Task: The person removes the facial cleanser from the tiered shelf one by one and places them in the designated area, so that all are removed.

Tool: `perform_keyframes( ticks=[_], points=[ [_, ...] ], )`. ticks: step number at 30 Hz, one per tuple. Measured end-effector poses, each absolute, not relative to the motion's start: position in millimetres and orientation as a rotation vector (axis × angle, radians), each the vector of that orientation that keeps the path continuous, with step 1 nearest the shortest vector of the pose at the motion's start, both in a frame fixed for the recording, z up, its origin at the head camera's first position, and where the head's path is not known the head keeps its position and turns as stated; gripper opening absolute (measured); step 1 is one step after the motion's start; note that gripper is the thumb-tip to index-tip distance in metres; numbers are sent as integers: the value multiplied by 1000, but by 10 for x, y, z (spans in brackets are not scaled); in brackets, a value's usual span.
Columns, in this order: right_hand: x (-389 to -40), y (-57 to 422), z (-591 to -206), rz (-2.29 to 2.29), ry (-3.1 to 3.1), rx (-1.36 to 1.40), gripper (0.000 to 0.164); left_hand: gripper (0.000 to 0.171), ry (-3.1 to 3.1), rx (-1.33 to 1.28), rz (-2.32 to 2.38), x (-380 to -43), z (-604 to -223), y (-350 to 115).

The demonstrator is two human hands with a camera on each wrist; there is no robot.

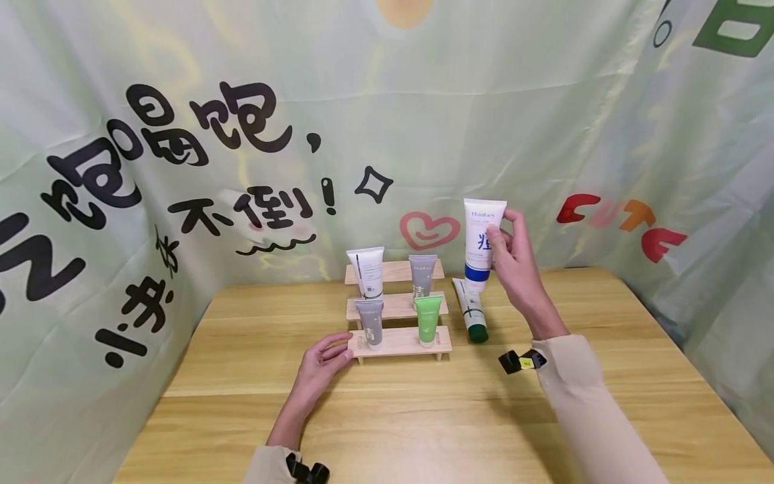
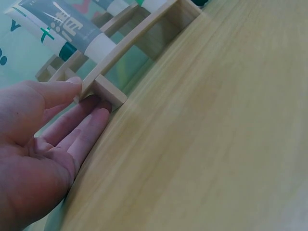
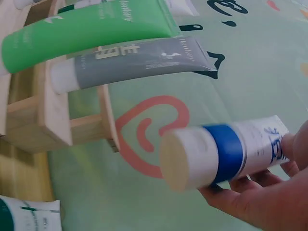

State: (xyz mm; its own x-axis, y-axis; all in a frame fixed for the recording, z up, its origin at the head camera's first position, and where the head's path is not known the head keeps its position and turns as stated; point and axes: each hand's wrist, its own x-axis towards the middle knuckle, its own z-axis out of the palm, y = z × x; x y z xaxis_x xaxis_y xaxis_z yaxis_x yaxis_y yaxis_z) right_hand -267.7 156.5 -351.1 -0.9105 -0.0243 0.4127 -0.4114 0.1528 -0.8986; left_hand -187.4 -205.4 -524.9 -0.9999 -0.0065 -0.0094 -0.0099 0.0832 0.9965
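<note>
My right hand (image 1: 519, 269) grips a white squeeze tube (image 1: 478, 228) with a blue band, cap end down, in the air above the right side of a three-step wooden display rack (image 1: 399, 344). At the rack's left end, my left hand (image 1: 323, 366) holds the lowest step, thumb on its edge and fingers by the leg in the left wrist view. That step bears a grey tube (image 1: 371, 324) on the left and a green tube (image 1: 428, 319) on the right. Behind them stand a white tube (image 1: 367, 269) and another grey tube (image 1: 422, 272).
Right of the rack, a white tube with a dark green cap (image 1: 471, 308) lies on the wooden table (image 1: 399, 417). A printed cloth backdrop (image 1: 484, 121) hangs close behind the table and along its sides.
</note>
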Motion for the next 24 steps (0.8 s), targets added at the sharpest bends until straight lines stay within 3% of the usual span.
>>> perform_keyframes(
  ticks=[12,19,24],
  points=[
    [-2452,1708,-3944,1790,-2150,36,49,35,2312,-1,2132,-1857,-5280,-2048],
    [-2432,1815,-4063,1944,-2109,-15,42,35,2304,12,2148,-1870,-5253,-2053],
    [-2434,1911,-4116,2071,-2078,39,51,35,2283,14,2163,-1878,-5246,-2055]
  ],
)
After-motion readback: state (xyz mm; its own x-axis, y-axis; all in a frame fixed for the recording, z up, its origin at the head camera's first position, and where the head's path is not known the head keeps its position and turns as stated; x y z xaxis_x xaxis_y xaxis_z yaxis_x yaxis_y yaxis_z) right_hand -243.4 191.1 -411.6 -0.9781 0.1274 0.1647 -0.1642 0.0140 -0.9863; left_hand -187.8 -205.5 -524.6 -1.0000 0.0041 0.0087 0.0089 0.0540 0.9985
